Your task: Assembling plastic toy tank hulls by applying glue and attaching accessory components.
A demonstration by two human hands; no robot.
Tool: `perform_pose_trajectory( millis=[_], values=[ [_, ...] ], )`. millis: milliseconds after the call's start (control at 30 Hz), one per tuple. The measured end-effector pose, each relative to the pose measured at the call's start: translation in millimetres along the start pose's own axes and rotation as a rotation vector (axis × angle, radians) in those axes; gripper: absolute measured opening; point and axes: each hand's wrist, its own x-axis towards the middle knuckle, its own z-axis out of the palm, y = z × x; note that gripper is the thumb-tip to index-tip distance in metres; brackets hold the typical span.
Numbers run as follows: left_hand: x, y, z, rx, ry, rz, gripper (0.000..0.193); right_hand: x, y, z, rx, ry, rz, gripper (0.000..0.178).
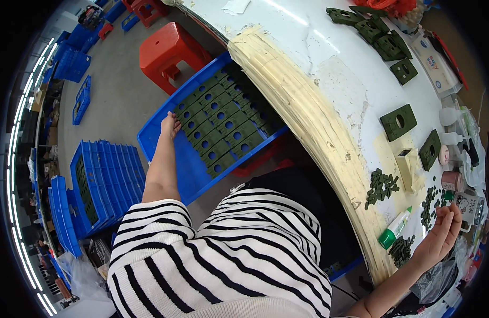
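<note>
My left hand (171, 125) reaches over a blue plastic crate (187, 172) and rests by the near-left edge of dark green flat plastic parts with round holes (221, 115), laid in rows. Its fingers are curled, and whatever lies between them is hidden. My right hand (438, 236) hovers over the right side of the white worktable, fingertips pinched together; anything in them is too small to make out. Near it are a pile of small dark green pieces (401, 250), further scattered small pieces (428, 208) and a clear bottle with a green cap (395, 230).
A red stool (173, 53) stands beyond the crate. Stacked blue crates (109, 183) rise at left. Yellowish tape covers the table edge (308, 106). On the table lie larger green parts (398, 122), a cream block (409, 169) and another pile of small pieces (381, 186).
</note>
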Motion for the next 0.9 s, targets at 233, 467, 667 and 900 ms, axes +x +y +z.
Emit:
perform_pose_trajectory(
  millis=[233, 467, 667, 900],
  values=[
    [-78.4, 56.4, 31.6, 0.390, 0.692, 1.011, 0.038, 1.3, -8.3, 19.3, 0.029, 0.037, 0.004, 0.022],
    [-387.9, 156.0, 160.9, 0.208, -0.487, 1.672, 0.047, -0.4, -16.8, 20.8, 0.001, 0.046, -0.021, 0.019],
    [-491.1, 134.0, 238.2, 0.641, -0.989, 1.829, 0.081, 1.6, -19.6, 22.7, -0.009, 0.055, -0.017, 0.018],
    [-505.1, 128.4, 276.5, 0.829, -0.938, 1.778, 0.080, 0.6, -20.2, 19.7, -0.030, 0.038, -0.032, 0.019]
  ],
)
